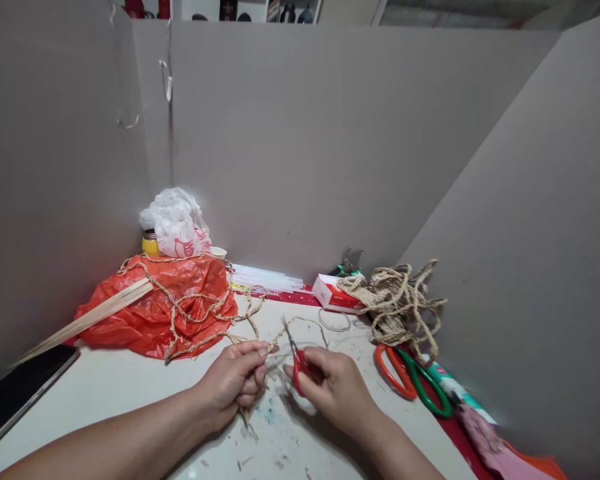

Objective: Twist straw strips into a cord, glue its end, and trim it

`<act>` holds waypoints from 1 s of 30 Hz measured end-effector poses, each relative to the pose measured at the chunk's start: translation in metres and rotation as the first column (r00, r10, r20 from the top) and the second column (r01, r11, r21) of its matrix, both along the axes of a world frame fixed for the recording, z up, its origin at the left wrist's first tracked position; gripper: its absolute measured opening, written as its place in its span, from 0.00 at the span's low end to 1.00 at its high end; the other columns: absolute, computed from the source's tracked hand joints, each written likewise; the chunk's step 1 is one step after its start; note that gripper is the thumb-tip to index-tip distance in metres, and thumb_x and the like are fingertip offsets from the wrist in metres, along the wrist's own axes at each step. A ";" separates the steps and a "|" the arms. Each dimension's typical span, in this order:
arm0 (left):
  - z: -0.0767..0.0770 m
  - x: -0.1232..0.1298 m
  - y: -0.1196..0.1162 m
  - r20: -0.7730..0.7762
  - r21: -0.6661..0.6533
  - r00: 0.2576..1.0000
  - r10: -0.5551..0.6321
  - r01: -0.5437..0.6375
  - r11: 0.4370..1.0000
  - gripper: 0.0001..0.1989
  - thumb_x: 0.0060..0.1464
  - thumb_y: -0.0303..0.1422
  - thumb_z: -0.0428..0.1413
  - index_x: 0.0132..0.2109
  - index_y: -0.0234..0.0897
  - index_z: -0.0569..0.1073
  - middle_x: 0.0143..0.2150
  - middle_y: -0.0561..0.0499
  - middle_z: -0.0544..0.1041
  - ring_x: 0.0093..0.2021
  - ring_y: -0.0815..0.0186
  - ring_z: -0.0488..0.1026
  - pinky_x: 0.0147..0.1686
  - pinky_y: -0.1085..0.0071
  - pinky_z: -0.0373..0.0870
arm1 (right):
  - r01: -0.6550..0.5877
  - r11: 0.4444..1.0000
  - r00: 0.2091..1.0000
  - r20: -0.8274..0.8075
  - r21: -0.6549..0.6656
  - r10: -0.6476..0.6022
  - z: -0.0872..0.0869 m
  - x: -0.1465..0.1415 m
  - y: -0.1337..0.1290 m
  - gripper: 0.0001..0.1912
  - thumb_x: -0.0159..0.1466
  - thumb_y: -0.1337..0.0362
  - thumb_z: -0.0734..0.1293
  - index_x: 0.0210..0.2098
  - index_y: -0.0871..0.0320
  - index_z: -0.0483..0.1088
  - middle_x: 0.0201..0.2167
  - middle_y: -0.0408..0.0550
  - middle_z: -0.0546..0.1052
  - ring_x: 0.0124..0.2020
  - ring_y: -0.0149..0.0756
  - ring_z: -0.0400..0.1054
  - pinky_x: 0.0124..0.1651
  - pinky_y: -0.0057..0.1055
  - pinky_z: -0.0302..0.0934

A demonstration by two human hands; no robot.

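My left hand is closed on a thin braided straw cord, with the cord's end pinched between thumb and forefinger and loose strands hanging under the fist. My right hand grips small red-handled scissors, their blades pointing up and away, just right of the pinched cord. The blades look slightly parted, though blur makes this hard to tell. From the left hand, the cord loops back over a red plastic bag; another stretch curves behind the scissors.
A rope bundle lies at the right beside a red and white box. Large green-handled and orange-handled scissors are nearer. A dark tablet lies left, beneath pale straw strips. Grey partitions enclose the table.
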State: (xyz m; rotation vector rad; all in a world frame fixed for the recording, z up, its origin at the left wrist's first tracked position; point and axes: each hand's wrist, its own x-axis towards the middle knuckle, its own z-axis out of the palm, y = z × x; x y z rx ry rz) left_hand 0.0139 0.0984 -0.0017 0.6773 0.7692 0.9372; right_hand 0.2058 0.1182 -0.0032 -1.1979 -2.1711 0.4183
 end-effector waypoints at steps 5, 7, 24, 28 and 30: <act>-0.002 -0.003 0.004 0.077 -0.031 0.996 0.038 -0.036 0.999 0.14 0.47 0.34 0.60 0.40 0.37 0.65 0.18 0.61 0.61 0.14 0.81 0.41 0.15 0.79 0.33 | 0.026 0.989 0.947 0.314 0.147 -0.072 0.000 -0.004 -0.007 0.12 0.55 0.62 0.63 0.19 0.57 0.57 0.16 0.40 0.65 0.20 0.28 0.55 0.27 0.27 0.43; -0.004 -0.004 0.006 0.097 -0.031 0.994 0.042 -0.039 0.999 0.13 0.48 0.34 0.59 0.40 0.37 0.65 0.18 0.61 0.62 0.14 0.81 0.41 0.15 0.79 0.33 | 0.045 0.987 0.929 0.356 0.157 -0.099 0.000 -0.005 -0.009 0.11 0.55 0.61 0.63 0.20 0.56 0.58 0.17 0.41 0.67 0.20 0.30 0.57 0.27 0.28 0.44; -0.006 -0.005 0.007 -0.011 -0.010 0.999 0.039 -0.039 0.999 0.13 0.46 0.36 0.62 0.34 0.37 0.66 0.15 0.64 0.52 0.15 0.80 0.40 0.15 0.79 0.33 | 0.032 0.967 0.926 -0.357 -0.252 -0.123 -0.010 -0.005 0.004 0.17 0.58 0.54 0.64 0.20 0.57 0.61 0.16 0.38 0.59 0.19 0.27 0.52 0.24 0.26 0.48; -0.005 -0.005 0.005 -0.030 -0.005 0.993 -0.112 0.112 0.994 0.11 0.49 0.35 0.60 0.30 0.34 0.66 0.19 0.61 0.58 0.15 0.81 0.42 0.15 0.78 0.34 | -0.171 0.880 0.644 -0.726 -0.443 -0.240 -0.005 -0.010 0.003 0.15 0.55 0.52 0.69 0.31 0.59 0.71 0.18 0.38 0.65 0.17 0.26 0.55 0.22 0.26 0.48; -0.004 -0.005 0.004 -0.048 0.004 0.985 -0.167 0.167 0.986 0.11 0.50 0.35 0.59 0.29 0.32 0.66 0.21 0.59 0.60 0.16 0.81 0.44 0.16 0.78 0.35 | -0.240 0.853 0.562 -0.783 -0.464 -0.268 -0.002 -0.013 0.001 0.15 0.53 0.54 0.72 0.29 0.60 0.71 0.15 0.37 0.64 0.15 0.24 0.53 0.20 0.25 0.44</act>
